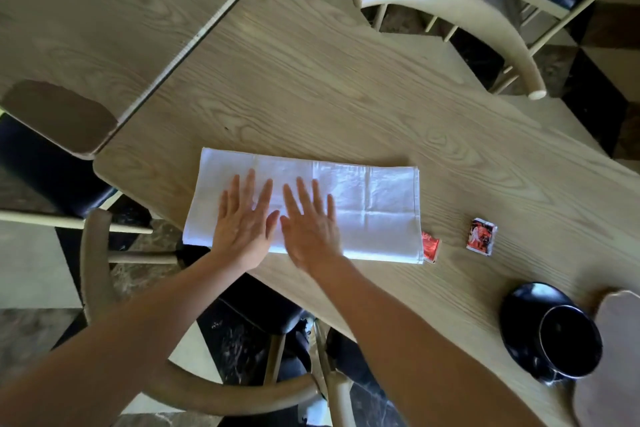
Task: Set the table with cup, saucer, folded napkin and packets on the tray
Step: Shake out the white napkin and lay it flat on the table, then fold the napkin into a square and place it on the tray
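A white napkin (363, 204) lies folded into a long rectangle near the table's front edge. My left hand (244, 222) and my right hand (310, 224) rest flat on its left half, side by side, fingers spread, holding nothing. Two red packets lie to the right: one (431, 248) partly tucked under the napkin's right corner, the other (480, 236) apart on bare wood. A black cup (569, 345) stands on a black saucer (526, 305) at the right. Beside them, at the frame's right edge, shows part of a wooden tray (616, 340).
The wooden table (346, 90) runs diagonally; a second table (104, 10) abuts it at the left. A chair with a curved back (450, 10) stands beyond the far edge. Another chair (100, 270) with a dark seat is below my arms.
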Available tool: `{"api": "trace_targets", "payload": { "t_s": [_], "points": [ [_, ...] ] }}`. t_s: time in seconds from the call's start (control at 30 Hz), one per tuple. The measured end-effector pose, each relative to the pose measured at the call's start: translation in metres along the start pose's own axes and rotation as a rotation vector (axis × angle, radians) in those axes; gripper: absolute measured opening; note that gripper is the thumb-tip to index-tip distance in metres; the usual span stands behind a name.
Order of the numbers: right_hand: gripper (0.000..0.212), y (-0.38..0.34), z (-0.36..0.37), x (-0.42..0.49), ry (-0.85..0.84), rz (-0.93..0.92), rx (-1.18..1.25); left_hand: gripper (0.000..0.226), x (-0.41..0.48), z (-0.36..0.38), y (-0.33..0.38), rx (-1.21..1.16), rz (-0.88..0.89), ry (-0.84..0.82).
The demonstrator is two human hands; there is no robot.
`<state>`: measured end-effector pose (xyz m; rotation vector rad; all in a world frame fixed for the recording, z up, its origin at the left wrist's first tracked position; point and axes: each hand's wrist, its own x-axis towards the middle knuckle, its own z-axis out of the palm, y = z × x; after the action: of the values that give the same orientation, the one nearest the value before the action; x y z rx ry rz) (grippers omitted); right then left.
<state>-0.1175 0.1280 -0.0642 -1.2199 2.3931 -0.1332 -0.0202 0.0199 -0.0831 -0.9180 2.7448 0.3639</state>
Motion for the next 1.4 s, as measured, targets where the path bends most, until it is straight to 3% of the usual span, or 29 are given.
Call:
{"api": "trace_targets", "payload": {
  "t_s": [0.2,0.33,0.5,0.97,1.13,1.4],
  "points": [
    [0.06,0.018,0.038,-0.003,0.034,-0.023,-0.061,0.07,-0.013,0.026,-0.037,0.064,-0.036,0.11],
    [0.065,0.073,0.032,-0.022,0.103,0.128,-0.104,0.07,-0.016,0.029,-0.041,0.093,-0.008,0.176],
    [0.067,0.128,0.026,-0.041,0.188,0.302,-0.109,0.069,-0.008,0.027,-0.043,0.105,-0.01,0.133],
    [0.068,0.131,-0.005,0.038,0.155,0.346,-0.066,0.066,0.088,-0.004,-0.074,0.19,0.078,0.227],
    [0.071,0.11,0.002,0.053,0.23,0.31,-0.058,0.066,0.101,-0.013,-0.096,0.206,0.093,0.258],
    [0.074,0.122,0.007,0.05,0.259,0.331,-0.116,0.072,0.103,-0.018,-0.106,0.206,0.17,0.182]
  ]
}}
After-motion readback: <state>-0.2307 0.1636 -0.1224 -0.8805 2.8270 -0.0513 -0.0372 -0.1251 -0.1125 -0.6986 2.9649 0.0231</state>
